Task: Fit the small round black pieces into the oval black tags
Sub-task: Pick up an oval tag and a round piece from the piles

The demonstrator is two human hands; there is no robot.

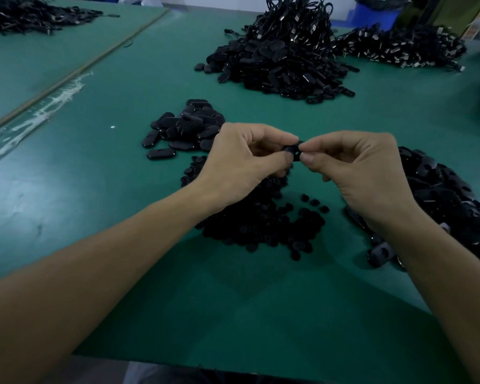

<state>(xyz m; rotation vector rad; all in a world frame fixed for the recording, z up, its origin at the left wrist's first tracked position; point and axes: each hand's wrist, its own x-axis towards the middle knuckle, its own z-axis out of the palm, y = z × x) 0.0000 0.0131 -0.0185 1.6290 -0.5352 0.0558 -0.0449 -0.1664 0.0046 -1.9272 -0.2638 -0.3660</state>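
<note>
Both hands meet above the green table, holding one oval black tag between them. My left hand pinches its left end with thumb and fingers. My right hand pinches its right end between thumb and forefinger. A small hole shows in the tag near my right thumb. Below the hands lies a heap of small round black pieces. A pile of oval tags sits under and beyond my right wrist. Another small pile of oval tags lies behind my left hand.
A large mound of black tags with cords and metal ends stands at the back centre, with another to its right. A further dark pile lies at the far left, past a taped seam in the green table.
</note>
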